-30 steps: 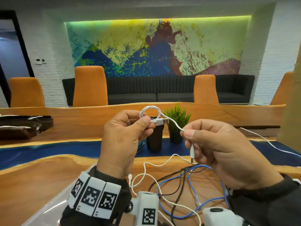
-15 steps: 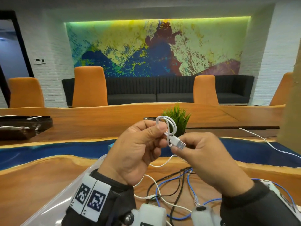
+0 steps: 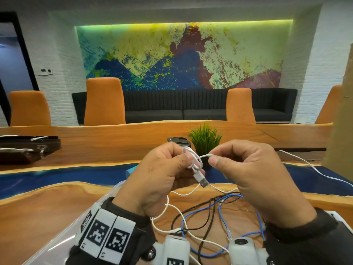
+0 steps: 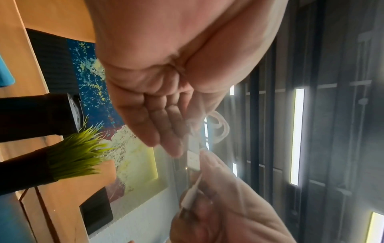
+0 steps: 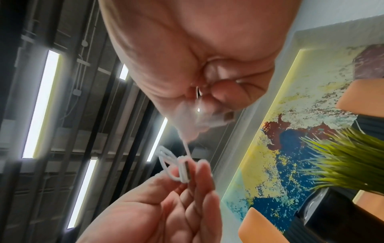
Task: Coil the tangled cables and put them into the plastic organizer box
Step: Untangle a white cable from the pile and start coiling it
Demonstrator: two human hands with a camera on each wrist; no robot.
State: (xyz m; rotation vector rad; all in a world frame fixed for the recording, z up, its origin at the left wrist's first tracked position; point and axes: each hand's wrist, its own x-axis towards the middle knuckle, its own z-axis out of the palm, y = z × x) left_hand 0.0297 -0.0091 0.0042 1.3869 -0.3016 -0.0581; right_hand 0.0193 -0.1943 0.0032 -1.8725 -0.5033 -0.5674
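The left hand [image 3: 158,180] is raised above the bench [image 3: 47,203], its thumb and fingers curled round a small coil of the white cable [image 3: 194,159]; a few tight loops stand up between its fingertips, and the USB plug [image 3: 202,181] hangs down out of the coil, tilted toward the right. The right hand [image 3: 254,176] is level with it and just beside it, pinching the same white cable between thumb and forefinger close to the coil, so that a short stretch runs almost straight from one hand to the other. From the right wrist view the loops and the plug lie against the left hand's fingers [image 5: 199,185]. The rest of the white cable drops from the hands to the bench, where it lies mixed with a blue cable [image 3: 221,213] and a black cable [image 3: 208,226] in a loose tangle between the two forearms. The clear plastic organizer box [image 3: 63,240] shows at the lower left, partly hidden under the left wrist. Beyond the hands a small green plant [image 3: 205,137] stands in a dark pot beside a black cup [image 3: 179,142], and another white lead [image 3: 315,169] trails over the bench at the right.
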